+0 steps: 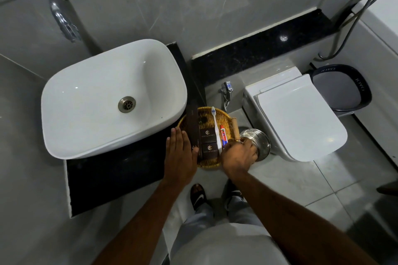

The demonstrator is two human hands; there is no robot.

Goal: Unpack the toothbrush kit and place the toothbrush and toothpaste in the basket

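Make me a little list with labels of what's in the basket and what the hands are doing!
basket: woven, on the dark counter beside the white sink
toothbrush: white, lying in the basket
toothpaste: small red tube, right of the toothbrush
boxes: two dark ones, left of the toothbrush
long dark box: along the basket's left side
left hand: flat, open, at the basket's left edge
right hand: at the basket's right edge; grip unclear

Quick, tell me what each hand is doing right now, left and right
Left hand: open, flat, fingers together, beside the basket, holding nothing.
Right hand: curled at the basket's near edge by the toothpaste; whether it holds anything cannot be told.
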